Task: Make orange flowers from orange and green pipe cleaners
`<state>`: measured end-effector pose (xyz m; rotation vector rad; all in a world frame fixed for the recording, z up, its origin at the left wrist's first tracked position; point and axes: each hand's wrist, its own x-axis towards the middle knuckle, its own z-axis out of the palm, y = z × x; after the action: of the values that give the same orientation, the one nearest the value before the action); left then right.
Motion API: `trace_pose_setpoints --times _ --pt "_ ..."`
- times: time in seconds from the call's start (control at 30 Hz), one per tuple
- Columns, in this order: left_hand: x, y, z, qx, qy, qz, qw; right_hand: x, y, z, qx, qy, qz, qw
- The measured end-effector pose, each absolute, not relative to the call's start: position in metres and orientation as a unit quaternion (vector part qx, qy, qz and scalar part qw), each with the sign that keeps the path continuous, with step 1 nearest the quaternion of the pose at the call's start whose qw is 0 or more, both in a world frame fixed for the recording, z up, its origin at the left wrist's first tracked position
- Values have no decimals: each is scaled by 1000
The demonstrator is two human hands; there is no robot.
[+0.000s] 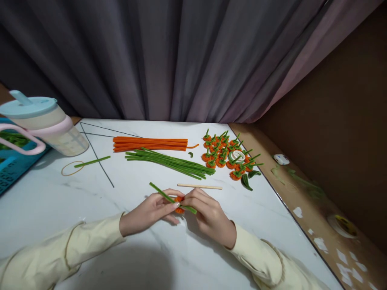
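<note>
Over the near middle of the table, my left hand [152,213] is closed around a small round orange pipe-cleaner piece [179,210], like a tiny pumpkin. A green pipe cleaner [160,191] lies slanted across it, under my left thumb. My right hand [210,213] is closed in a pinch at the right side of the piece, on the green pipe cleaner; its fingertips partly hide the hold. Just beyond my hands lies a thin wooden stick [199,186]. Farther back are a bundle of green pipe cleaners [171,163] and an orange bundle [150,144].
Several small orange pumpkins with green stems [220,161] stand at the back right, with a white tape roll [237,156] among them and dark green leaves [246,183] beside. A lidded tumbler [71,139] stands left. Paper scraps [320,244] litter the brown surface right.
</note>
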<state>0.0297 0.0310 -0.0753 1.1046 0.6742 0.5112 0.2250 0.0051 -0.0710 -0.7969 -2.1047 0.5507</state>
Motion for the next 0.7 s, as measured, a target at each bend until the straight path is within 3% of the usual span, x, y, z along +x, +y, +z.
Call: trace_pose_setpoints --times 0.17,0.4,0.7 --pt "25 38 -76 505 278 160 801 227 6 -67 -274 -869 197 362" --pt "25 35 -75 532 313 209 759 250 26 -57 -313 -843 269 344" --pt "22 33 -79 559 355 288 691 247 37 -80 -400 -905 -12 143"
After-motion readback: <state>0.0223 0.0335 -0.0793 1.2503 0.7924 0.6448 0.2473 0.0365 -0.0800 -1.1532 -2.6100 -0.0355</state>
